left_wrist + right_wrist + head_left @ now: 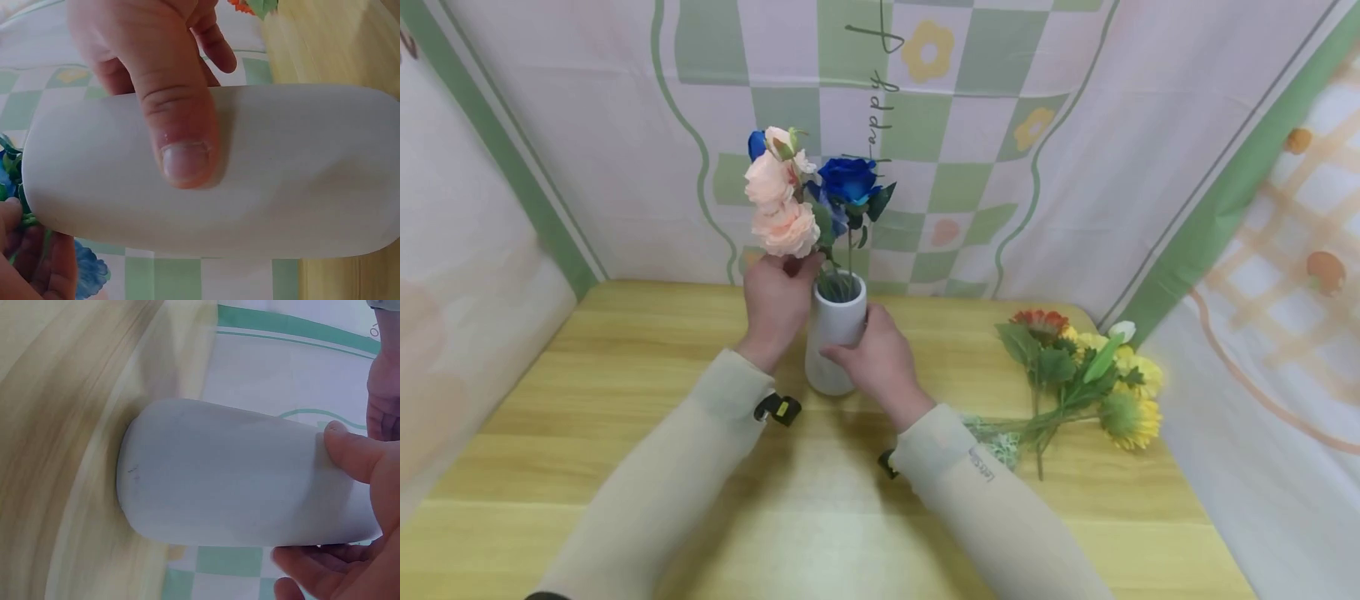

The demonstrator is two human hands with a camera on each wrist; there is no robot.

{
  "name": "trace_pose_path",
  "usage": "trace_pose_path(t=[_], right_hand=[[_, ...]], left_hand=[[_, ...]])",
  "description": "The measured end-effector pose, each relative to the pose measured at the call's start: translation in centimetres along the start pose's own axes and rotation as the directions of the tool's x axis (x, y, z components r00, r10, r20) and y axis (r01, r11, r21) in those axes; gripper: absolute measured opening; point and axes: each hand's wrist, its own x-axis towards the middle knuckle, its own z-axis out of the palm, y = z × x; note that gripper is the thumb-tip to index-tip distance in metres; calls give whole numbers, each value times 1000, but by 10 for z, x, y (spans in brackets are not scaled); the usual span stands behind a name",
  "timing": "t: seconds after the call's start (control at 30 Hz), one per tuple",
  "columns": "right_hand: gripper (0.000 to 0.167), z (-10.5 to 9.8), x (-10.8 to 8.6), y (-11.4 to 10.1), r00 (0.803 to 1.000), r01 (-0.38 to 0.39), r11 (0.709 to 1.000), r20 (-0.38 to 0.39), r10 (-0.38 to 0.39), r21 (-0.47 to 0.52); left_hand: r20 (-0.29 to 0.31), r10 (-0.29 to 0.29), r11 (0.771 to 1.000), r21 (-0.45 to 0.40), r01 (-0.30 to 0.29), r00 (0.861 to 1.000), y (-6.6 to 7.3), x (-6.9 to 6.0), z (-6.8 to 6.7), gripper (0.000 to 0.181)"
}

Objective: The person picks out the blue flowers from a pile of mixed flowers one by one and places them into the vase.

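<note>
The white vase [831,358] stands upright on the wooden table [820,542], between the person's two hands. The right hand [880,354] grips it from the right side, its thumb laid across the near face and its other fingers around the far side. The left hand [777,304] is at the left of the vase's mouth, just below the pale pink flowers [785,227], its fingers curled and pinching a green stem [47,242]; which bloom that stem belongs to is hard to make out, since the fingers cover much of it.

Several stems run down into the mouth of the vase, among them that of a blue rose [848,179] standing above the rim, to the right of the pink blooms. Well apart, on the right side of the table, lies a loose bunch with a red-orange flower [1040,322], yellow flowers [1138,367] and a white bud [1122,331].
</note>
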Motion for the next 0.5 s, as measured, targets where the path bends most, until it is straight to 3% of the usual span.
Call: trace_pose_path(t=[0.27, 0.5], right_hand=[[80, 1, -1, -2, 1000, 15, 1000, 3, -15, -14], [80, 1, -1, -6, 1000, 23, 998, -3, -23, -61]], left_hand=[[60, -53, 996, 77, 48, 997, -8, -4, -1, 18], [45, -5, 995, 96, 0, 999, -10, -2, 2, 15]])
